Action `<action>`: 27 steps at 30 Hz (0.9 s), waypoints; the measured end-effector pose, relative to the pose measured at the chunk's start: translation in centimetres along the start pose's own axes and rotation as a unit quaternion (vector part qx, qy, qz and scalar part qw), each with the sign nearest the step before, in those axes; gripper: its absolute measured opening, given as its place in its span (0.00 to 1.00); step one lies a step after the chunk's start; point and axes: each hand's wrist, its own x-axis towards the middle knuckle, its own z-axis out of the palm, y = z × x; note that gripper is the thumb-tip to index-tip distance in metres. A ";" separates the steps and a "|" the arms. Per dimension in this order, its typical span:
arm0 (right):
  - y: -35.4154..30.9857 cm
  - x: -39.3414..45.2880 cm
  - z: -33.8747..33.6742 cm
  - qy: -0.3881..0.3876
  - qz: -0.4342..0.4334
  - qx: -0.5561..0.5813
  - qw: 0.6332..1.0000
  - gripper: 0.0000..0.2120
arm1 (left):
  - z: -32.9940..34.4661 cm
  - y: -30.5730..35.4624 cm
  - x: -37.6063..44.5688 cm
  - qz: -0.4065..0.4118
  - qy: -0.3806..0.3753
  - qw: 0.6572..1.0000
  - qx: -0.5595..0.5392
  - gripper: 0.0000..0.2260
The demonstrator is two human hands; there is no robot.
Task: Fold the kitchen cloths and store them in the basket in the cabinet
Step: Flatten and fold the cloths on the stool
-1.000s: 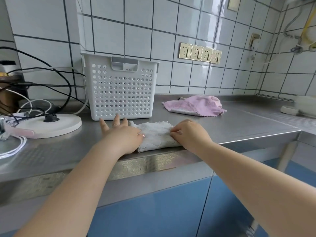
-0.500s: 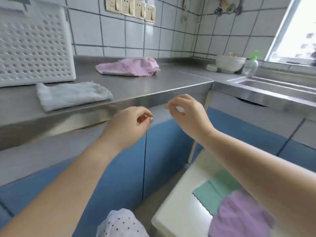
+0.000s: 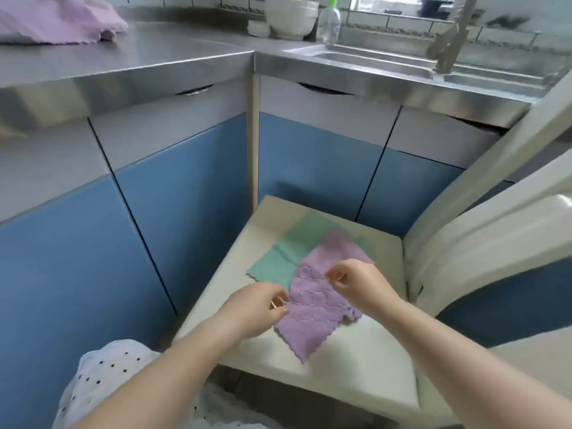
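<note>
A purple kitchen cloth [image 3: 312,317] lies spread on the cream chair seat [image 3: 356,366], overlapping a green cloth [image 3: 284,255] beneath it. My left hand [image 3: 260,309] hovers at the purple cloth's left edge, thumb and fingers curled a little apart. Over the cloth's upper right part, my right hand [image 3: 356,283] has its fingers bent the same way. The cloth lies flat, and neither hand plainly grips it. A pink cloth [image 3: 58,20] rests on the steel counter [image 3: 154,57] at the top left. The basket is out of view.
Blue cabinet doors [image 3: 185,196] stand shut behind the chair. The chair's backrest [image 3: 479,243] rises on the right. A sink [image 3: 387,61], a white bowl [image 3: 291,18] and a soap bottle [image 3: 329,21] sit on the far counter.
I have turned from the counter down to the chair. Both hands left the folded white cloth and dropped to the purple cloth on the seat.
</note>
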 end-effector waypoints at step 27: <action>3.1 0.6 2.7 0.105 0.071 0.015 0.992 0.13 | -2.0 4.6 1.0 0.110 0.234 0.965 -0.038 0.08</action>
